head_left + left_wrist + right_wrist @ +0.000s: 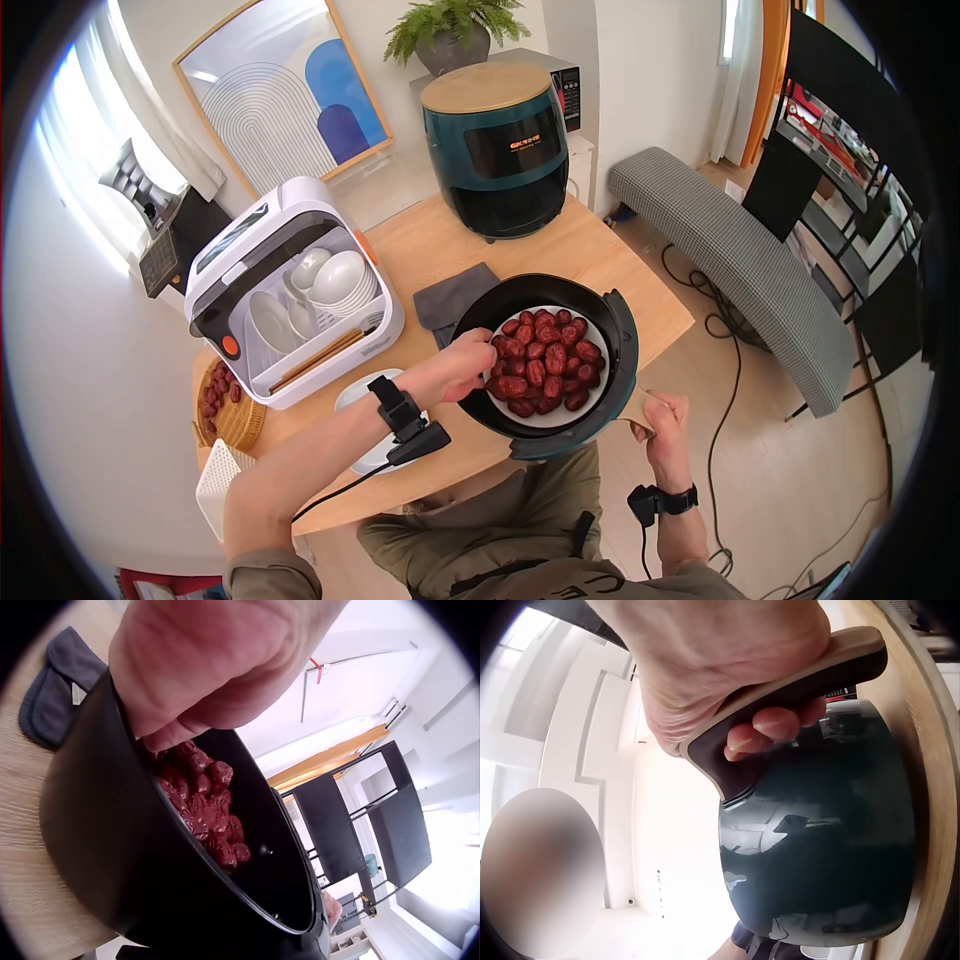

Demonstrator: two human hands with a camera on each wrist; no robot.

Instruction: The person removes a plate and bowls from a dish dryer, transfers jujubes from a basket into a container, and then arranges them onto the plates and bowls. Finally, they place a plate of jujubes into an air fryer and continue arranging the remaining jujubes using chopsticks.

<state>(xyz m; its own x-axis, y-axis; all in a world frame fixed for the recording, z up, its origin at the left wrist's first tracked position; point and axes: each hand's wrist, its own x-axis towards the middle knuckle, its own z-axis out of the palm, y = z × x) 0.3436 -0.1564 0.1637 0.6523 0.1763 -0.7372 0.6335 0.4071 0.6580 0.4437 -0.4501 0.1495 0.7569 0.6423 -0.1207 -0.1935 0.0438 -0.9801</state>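
A black basket (625,350) with a dark green front holds a white plate heaped with dark red dates (545,360). The left hand (465,366) reaches over the basket's left rim, its fingers down at the plate's edge; in the left wrist view the hand (202,667) is curled over the rim beside the dates (202,802), fingertips partly hidden. With curled fingers the right hand (665,425) grips the basket's handle (634,428); the right wrist view shows that hand (727,675) wrapped round the handle (855,656) above the green front (817,825).
A green air fryer body (500,150) stands at the table's back. On the left are a white dish box (385,345) with bowls and chopsticks, a wicker basket (243,422) with dates, and a white plate (355,392). A grey cloth (440,300) lies behind the black basket.
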